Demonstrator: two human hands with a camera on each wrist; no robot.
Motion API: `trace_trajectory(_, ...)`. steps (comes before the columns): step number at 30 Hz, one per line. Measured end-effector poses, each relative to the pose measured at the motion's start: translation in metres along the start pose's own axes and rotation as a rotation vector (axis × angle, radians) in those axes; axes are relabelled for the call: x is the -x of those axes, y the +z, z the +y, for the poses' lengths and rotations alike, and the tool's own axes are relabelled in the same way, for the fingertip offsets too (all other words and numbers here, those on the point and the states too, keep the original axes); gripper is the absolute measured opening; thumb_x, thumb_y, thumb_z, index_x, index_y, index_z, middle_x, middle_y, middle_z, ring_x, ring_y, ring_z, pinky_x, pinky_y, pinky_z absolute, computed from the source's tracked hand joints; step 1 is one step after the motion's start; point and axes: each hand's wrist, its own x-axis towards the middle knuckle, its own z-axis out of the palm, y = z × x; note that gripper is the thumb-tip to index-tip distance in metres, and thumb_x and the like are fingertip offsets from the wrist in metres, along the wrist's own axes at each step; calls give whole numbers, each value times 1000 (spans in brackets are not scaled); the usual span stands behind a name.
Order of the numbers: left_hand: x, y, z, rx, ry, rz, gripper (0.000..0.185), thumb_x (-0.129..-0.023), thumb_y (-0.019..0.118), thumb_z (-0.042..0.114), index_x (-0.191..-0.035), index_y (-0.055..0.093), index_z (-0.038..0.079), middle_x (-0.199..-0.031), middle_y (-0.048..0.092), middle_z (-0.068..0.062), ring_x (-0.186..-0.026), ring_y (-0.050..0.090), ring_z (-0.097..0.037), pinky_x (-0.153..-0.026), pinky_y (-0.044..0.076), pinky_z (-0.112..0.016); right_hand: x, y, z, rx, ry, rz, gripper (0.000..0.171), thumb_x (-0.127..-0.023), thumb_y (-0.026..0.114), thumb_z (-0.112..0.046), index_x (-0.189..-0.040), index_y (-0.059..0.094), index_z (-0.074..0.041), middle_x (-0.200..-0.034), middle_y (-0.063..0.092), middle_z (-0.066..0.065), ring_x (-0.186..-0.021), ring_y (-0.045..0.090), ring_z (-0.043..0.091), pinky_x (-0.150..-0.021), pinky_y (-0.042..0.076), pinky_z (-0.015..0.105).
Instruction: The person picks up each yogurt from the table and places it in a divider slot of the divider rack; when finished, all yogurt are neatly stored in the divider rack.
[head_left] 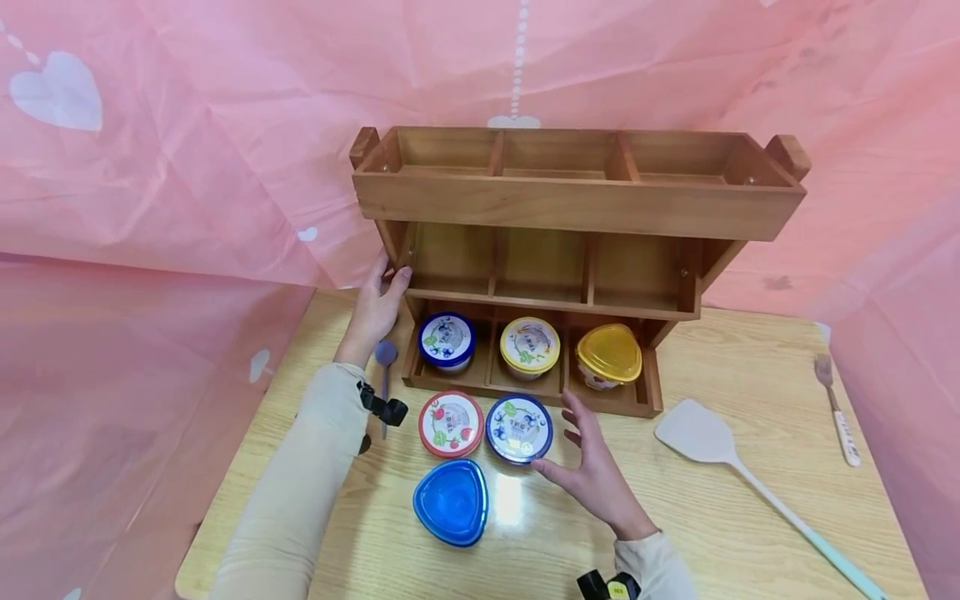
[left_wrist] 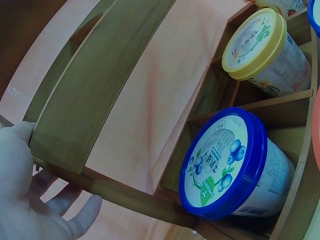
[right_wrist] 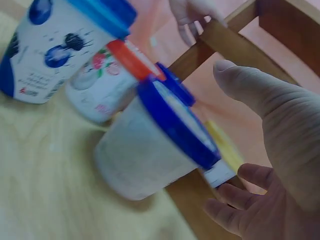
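My left hand (head_left: 377,307) holds the left side of a three-tier wooden rack (head_left: 570,204), thumb on one face and fingers round the edge in the left wrist view. Beside a blue-lidded tub with blueberry print (head_left: 519,428), my right hand (head_left: 596,477) is spread, thumb and fingers apart, with nothing in its grasp. A red-lidded tub (head_left: 451,424) stands just left of that tub. Nearer me is a tub with a rounded-triangular blue lid (head_left: 452,502). The rack's bottom tier holds another blue-lidded tub (left_wrist: 225,165), a yellow-lidded tub (head_left: 530,346) and a tub with a triangular yellow lid (head_left: 610,354).
Upper and middle tiers of the rack each have three compartments. A purple spoon (head_left: 386,354) lies by my left forearm. To the right are a white spatula (head_left: 701,432) with a mint handle and a fork (head_left: 836,408). Pink cloth (head_left: 225,150) hangs behind the wooden table (head_left: 247,467).
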Motion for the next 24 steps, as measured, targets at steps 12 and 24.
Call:
trace_trajectory(12,1,-1,-3,8,-9,9,55,-104,49,30,-155,30,27,-155,40,-10,-136,46,-31,-115,37,-45,4,24,19,-34,33,0,110,-78,85,-20,-158,10,-7,-156,26,23,-139,36,45,-108,40,59)
trace_trajectory(24,0,-1,-2,6,-3,5,55,-104,49,29,-155,31,23,-154,40,-11,-135,47,-32,-115,37,-45,-4,34,21,-31,145,-30,118,-77,86,-26,-159,2,-13,-159,23,20,-145,30,37,-114,35,52)
